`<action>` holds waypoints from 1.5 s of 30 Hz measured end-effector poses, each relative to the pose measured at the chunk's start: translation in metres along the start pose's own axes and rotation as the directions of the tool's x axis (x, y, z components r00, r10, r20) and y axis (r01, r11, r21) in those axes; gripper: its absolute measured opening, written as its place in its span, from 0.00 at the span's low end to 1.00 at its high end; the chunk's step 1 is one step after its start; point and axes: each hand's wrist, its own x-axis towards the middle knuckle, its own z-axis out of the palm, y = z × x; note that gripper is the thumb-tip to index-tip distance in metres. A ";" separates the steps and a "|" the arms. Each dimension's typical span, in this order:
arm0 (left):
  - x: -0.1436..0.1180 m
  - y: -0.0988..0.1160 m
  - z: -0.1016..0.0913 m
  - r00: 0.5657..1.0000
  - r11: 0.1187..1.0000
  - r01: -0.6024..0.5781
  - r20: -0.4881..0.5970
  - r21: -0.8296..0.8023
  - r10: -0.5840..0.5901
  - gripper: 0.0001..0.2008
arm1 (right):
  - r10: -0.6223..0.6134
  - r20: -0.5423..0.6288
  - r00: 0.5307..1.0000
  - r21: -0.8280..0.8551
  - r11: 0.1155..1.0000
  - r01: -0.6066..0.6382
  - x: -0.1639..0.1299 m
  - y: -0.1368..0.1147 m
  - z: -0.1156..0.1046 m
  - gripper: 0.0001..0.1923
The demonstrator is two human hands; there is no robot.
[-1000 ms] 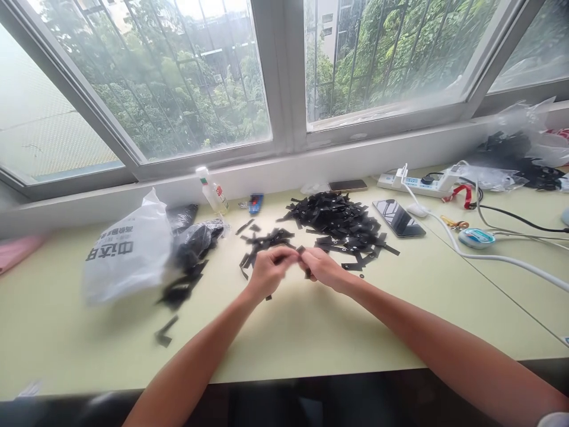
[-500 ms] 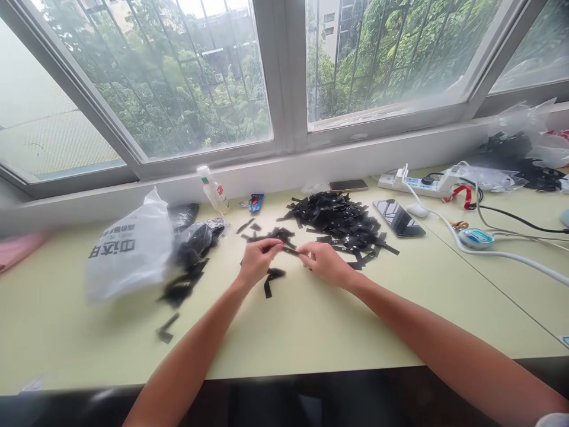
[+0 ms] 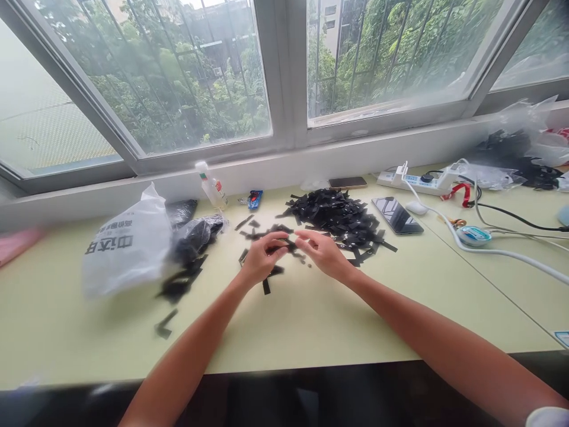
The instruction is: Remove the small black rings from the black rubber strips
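Note:
My left hand (image 3: 262, 258) and my right hand (image 3: 323, 254) meet at the middle of the pale green table (image 3: 311, 314), fingertips close together. Between them they pinch a small black strip (image 3: 290, 244). Just behind lies a large pile of black strips (image 3: 338, 218), and a smaller scatter of strips (image 3: 262, 232) lies behind my left hand. A folded black strip (image 3: 269, 280) rests on the table under my left wrist.
A white plastic bag (image 3: 127, 249) with black pieces spilling out lies at the left. A small bottle (image 3: 212, 188), two phones (image 3: 396, 216), a power strip (image 3: 418, 181) and white cables (image 3: 493, 254) sit along the back and right. The window sill runs behind.
Both hands rose slightly and moved away from me toward the pile. A folded black strip that they held earlier now lies on the table below my left hand.

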 end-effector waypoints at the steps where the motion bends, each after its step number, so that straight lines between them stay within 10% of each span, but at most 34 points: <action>1: -0.001 0.001 0.002 1.000 1.000 -0.008 0.014 -0.006 0.008 0.19 | -0.004 0.025 1.000 0.052 0.999 0.003 0.000 0.000 0.000 0.21; 15: 0.004 -0.004 -0.007 0.998 1.000 0.029 -0.052 0.006 -0.029 0.16 | 0.066 -0.142 0.988 0.184 0.982 -0.039 -0.002 -0.004 0.001 0.17; 22: 0.006 -0.007 -0.038 0.940 0.940 0.135 0.260 0.313 -0.221 0.12 | 0.061 -0.112 0.992 0.266 0.964 -0.029 -0.004 -0.005 -0.002 0.16; 26: 0.004 -0.001 -0.026 0.998 0.883 -0.057 -0.008 0.465 0.068 0.14 | 0.048 -0.040 0.998 0.324 0.946 -0.033 -0.003 -0.005 0.000 0.16; 29: 0.000 0.004 -0.009 0.974 0.896 -0.224 0.062 0.384 0.218 0.21 | 0.042 0.060 0.997 0.410 0.910 -0.063 -0.003 -0.008 0.002 0.16; 45: -0.007 0.005 0.011 0.949 0.918 -0.315 0.049 0.239 0.313 0.18 | 0.194 0.234 0.953 0.699 0.647 -0.303 0.000 -0.006 0.000 0.17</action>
